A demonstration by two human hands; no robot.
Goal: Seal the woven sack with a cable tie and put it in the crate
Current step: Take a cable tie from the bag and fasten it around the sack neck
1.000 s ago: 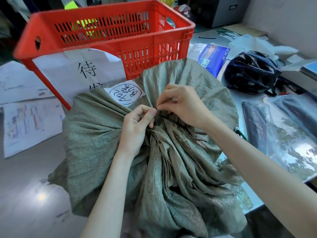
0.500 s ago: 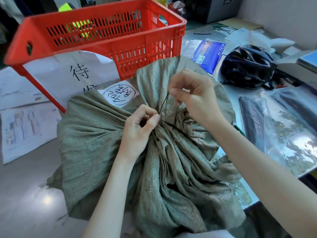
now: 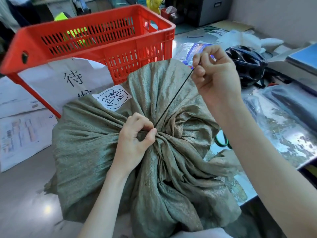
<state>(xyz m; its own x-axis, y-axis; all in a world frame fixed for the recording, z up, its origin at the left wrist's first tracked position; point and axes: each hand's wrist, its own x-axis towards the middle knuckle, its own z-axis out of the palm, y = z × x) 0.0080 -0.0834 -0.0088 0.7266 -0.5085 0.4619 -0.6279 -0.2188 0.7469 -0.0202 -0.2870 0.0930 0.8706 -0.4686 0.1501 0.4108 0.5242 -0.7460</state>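
The woven sack sits dead centre on the table, its mouth bunched into a tight neck. The left hand has thumb and fingers clamped shut right on that gathered neck, where the black cable tie comes out. The right hand, up at one o'clock, has its fingers curled closed, pinching the tie's free end, and the strap runs taut and straight between the two hands. A white handwritten label lies on the sack at eleven o'clock. The red crate stands at twelve o'clock, touching the sack's far edge, with a sheet of paper hanging on its near wall. At two o'clock rests a dark helmet; clear plastic bags spread at three o'clock, papers at nine.
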